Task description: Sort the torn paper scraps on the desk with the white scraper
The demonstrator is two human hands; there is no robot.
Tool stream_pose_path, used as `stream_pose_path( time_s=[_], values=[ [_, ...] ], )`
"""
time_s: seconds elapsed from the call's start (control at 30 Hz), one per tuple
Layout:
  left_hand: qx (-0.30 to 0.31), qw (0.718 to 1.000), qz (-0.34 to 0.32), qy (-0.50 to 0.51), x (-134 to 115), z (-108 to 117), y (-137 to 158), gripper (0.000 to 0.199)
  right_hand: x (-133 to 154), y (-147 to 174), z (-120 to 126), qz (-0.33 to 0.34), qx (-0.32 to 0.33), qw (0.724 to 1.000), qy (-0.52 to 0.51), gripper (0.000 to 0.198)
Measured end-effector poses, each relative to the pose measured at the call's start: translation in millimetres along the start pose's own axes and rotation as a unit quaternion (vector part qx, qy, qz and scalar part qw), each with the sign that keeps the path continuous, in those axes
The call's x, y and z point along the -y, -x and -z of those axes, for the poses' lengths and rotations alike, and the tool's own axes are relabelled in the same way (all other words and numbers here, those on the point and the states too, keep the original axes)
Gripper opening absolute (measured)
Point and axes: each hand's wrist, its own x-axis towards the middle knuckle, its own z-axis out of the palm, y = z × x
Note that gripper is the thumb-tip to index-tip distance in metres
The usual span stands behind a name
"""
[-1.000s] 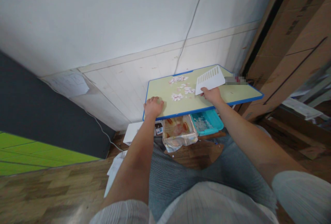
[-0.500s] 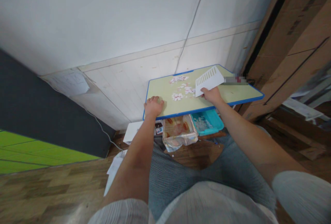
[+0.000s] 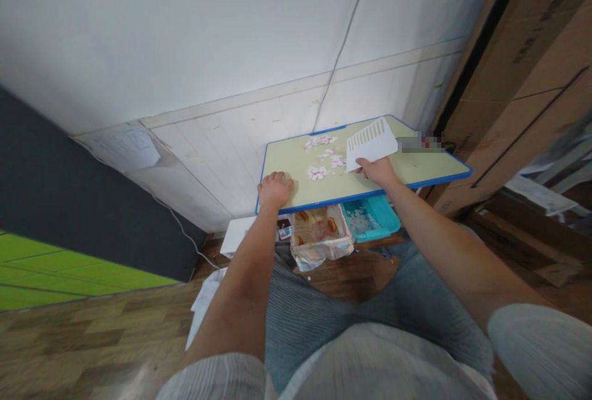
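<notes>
My right hand (image 3: pixel 377 170) grips the near edge of a white slotted sheet (image 3: pixel 379 146), thumb on top, and holds it tilted over the right half of a small pale-yellow table (image 3: pixel 296 195) with a blue rim. A row of long slots runs along the sheet's far side. Flat on the table's left front corner lies my left hand (image 3: pixel 275 190), fingers stretched out and holding nothing. Between the hands are small piles of white and pinkish scraps: one at the back (image 3: pixel 320 142), one at the front (image 3: pixel 317 172), and one beside the sheet (image 3: pixel 337 161).
Below the table's front edge are a plastic-lined bin (image 3: pixel 320 252) and a turquoise basket (image 3: pixel 391 232) with small pale pieces inside. A white box (image 3: pixel 235 236) stands to their left. The wall (image 3: pixel 231 122) backs the table; tall cardboard boxes (image 3: pixel 504 98) stand at the right.
My right hand and the slotted sheet have shifted slightly left over the table. My left hand has stayed in place.
</notes>
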Motion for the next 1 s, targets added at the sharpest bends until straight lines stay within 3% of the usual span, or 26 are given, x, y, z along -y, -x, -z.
stream_pose_path(
  time_s=[0.1,0.73,1.0],
  values=[
    [0.001,1.000,-0.001,0.006,0.2,0.0,0.0,0.054,2.4,-0.7,1.6,-0.014,-0.007,1.000,-0.011,0.010],
    [0.007,1.000,0.004,0.001,-0.9,1.3,0.9,0.052,12.5,9.7,14.1,-0.052,0.008,0.995,-0.083,0.029],
    [0.001,1.000,0.002,-0.004,-2.4,1.4,2.0,0.050,9.4,19.9,21.3,-0.055,-0.040,0.994,-0.091,0.028]
  ],
)
